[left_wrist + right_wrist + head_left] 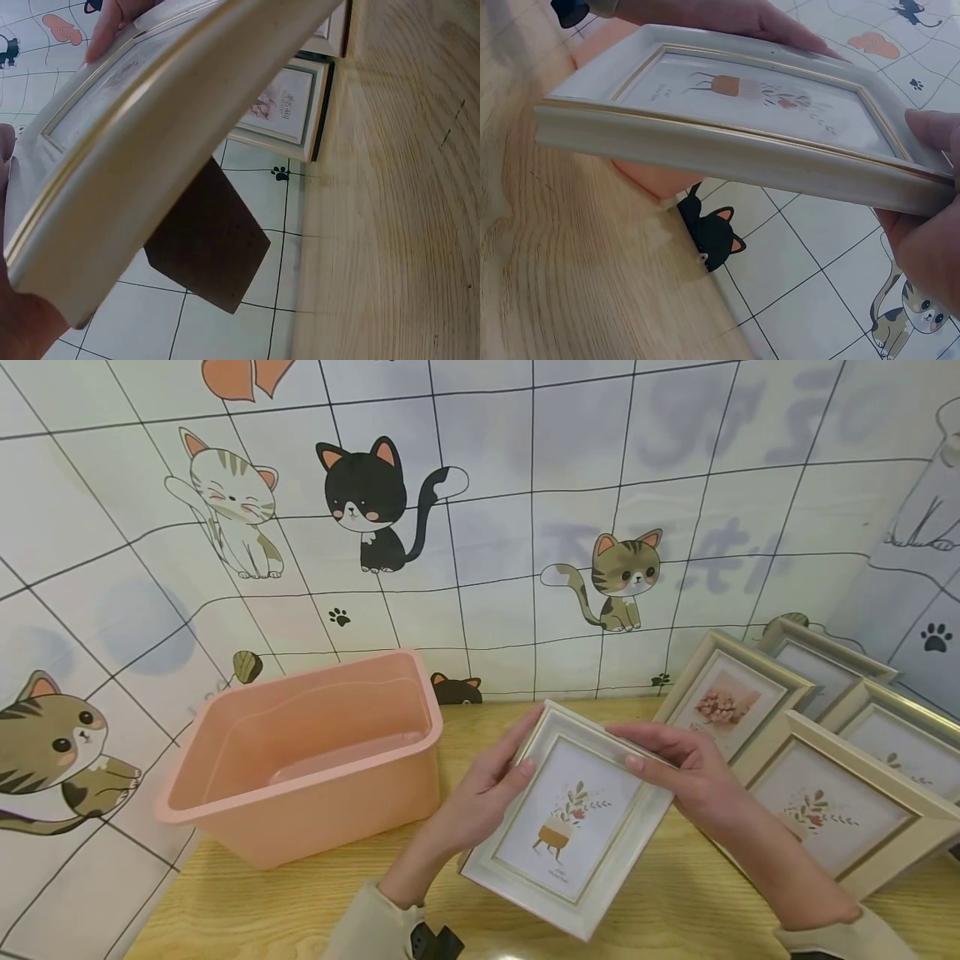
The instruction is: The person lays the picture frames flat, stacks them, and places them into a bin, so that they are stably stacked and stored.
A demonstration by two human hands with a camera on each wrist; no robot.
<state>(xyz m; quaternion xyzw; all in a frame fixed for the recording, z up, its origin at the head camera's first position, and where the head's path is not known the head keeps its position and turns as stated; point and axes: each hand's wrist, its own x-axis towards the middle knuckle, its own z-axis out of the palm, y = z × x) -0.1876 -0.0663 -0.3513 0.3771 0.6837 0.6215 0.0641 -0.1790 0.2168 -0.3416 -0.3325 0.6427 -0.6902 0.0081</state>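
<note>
Both hands hold a white picture frame [566, 827] with a gold inner line and a plant print, tilted above the table. The left hand [480, 797] grips its left edge, thumb on the front. At the upper right corner the right hand [693, 772] pinches it, thumb on the front and fingers behind. In the left wrist view a dark stand flap [210, 240] sticks out behind the frame [142, 135]. The right wrist view shows the frame's side [742, 154] and the right hand [930, 217] at its end.
A pink plastic bin [315, 810] stands left on the wooden table [285, 910]. Several framed pictures, including a cream one [832, 802] and one with a pink print [731, 697], stand at the right. Behind is a cat-patterned wall covering [495, 543].
</note>
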